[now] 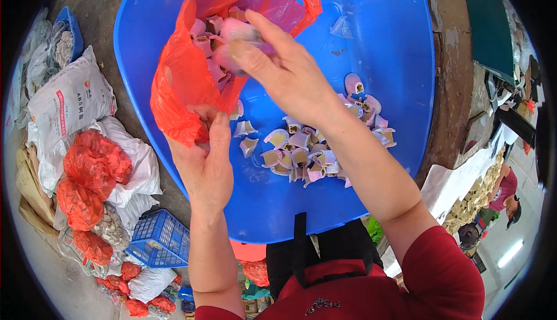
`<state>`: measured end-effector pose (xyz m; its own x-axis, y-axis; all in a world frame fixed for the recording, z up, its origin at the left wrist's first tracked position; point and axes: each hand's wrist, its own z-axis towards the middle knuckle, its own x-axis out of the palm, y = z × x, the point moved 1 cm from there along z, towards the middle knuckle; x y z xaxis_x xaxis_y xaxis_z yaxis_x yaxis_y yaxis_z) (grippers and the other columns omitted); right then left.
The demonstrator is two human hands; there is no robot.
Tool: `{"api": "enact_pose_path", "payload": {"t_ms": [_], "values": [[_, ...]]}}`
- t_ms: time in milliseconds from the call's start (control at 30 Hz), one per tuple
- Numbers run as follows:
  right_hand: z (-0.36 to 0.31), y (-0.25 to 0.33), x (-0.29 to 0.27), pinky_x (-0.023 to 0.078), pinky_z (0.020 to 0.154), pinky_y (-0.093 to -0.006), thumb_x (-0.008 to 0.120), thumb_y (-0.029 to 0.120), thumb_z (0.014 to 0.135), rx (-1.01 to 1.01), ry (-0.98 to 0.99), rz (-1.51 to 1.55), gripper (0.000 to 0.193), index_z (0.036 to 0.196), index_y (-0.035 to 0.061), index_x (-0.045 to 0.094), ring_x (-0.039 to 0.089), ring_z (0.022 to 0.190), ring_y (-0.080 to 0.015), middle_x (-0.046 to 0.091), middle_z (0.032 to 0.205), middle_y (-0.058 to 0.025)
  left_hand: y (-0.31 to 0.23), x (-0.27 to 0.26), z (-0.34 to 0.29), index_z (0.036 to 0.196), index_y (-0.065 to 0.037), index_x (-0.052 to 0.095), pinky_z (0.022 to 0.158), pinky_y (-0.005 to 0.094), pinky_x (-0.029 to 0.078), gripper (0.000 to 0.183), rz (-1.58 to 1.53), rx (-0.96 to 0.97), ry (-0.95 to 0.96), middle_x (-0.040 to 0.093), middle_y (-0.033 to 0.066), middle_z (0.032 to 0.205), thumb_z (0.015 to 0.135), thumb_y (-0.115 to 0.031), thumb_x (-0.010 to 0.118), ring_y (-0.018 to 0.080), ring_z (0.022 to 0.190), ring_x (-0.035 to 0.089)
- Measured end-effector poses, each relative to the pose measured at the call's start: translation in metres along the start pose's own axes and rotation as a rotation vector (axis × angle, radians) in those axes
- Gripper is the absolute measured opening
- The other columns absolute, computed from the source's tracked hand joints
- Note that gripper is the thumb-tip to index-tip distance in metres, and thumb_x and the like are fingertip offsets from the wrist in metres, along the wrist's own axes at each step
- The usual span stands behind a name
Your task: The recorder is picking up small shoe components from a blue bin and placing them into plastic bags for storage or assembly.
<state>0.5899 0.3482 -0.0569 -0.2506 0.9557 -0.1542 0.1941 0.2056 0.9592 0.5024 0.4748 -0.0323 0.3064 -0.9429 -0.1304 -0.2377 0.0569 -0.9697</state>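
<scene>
My left hand (206,166) grips the near edge of a thin red plastic bag (174,96), its thumb raised and fingers wrapped in the film. The bag's mouth gapes toward me, with small pink hollow plastic pieces (200,28) inside. At that mouth, my right hand (281,76) has several pink pieces (237,31) between thumb and fingers, slightly blurred by motion. Under both arms is a wide blue tub (397,35). A loose heap of similar pale pink, curved pieces (299,152) with yellowish insides lies on its bottom.
A clear plastic scrap (342,27) lies in the tub. To the left on the floor are white sacks (72,96), knotted red bags (96,163) and a blue crate (159,239). A wooden edge (449,82) borders the tub's right. Another person (505,192) is at far right.
</scene>
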Motion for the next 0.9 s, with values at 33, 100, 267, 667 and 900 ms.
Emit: {"api": "enact_pose_path", "payload": {"t_ms": [33,100,267,667,900], "values": [[0.001,0.005,0.003,0.048,0.078,-0.0378,0.064,0.022,0.080,-0.214,-0.047,-0.282,0.047,0.118,-0.0024,0.049,0.053,0.100,-0.0258,0.057,0.101,-0.0155,-0.001,-0.001,0.000,0.141,-0.008,0.017,0.060,0.0224,0.039,0.065,0.025,0.020,-0.008,0.049,0.0029,0.078,0.086,0.003,0.048,0.0083,0.062,0.042],[-0.011,-0.014,0.000,0.044,0.082,-0.0392,0.063,0.020,0.079,-0.109,0.019,-0.318,0.046,0.118,0.0004,0.049,0.049,0.103,-0.0280,0.054,0.105,-0.0153,0.000,-0.003,0.001,0.141,-0.008,0.016,0.060,0.0224,0.039,0.065,0.005,0.017,-0.018,0.049,0.0028,0.078,0.086,0.004,0.048,0.0083,0.062,0.042],[-0.065,-0.091,0.047,0.042,0.081,-0.0399,0.064,0.010,0.069,-0.078,0.436,-0.749,0.037,0.105,0.0135,0.058,0.045,0.103,-0.0318,0.041,0.124,-0.0112,0.001,-0.004,-0.001,0.142,-0.008,0.016,0.060,0.0225,0.039,0.066,0.020,0.013,-0.005,0.050,0.0034,0.079,0.085,0.004,0.048,0.0084,0.063,0.042],[-0.041,-0.068,-0.017,0.046,0.083,-0.0333,0.067,0.006,0.072,0.291,0.027,0.248,0.034,0.104,0.0047,0.057,0.052,0.101,-0.0231,0.050,0.115,-0.0122,0.009,-0.003,-0.014,0.143,-0.008,0.011,0.060,0.0230,0.038,0.069,0.033,0.023,0.054,0.048,0.0038,0.080,0.086,0.001,0.049,0.0093,0.066,0.042],[-0.016,-0.003,0.013,0.044,0.087,-0.0356,0.068,0.011,0.074,-0.193,-0.070,-0.215,0.044,0.115,0.0047,0.052,0.053,0.104,-0.0275,0.051,0.114,-0.0161,-0.003,0.014,-0.022,0.089,-0.002,0.045,0.059,0.0204,0.034,0.011,-0.036,-0.103,0.051,0.043,0.0004,0.076,0.084,-0.002,0.054,0.0070,0.065,0.040]]}}
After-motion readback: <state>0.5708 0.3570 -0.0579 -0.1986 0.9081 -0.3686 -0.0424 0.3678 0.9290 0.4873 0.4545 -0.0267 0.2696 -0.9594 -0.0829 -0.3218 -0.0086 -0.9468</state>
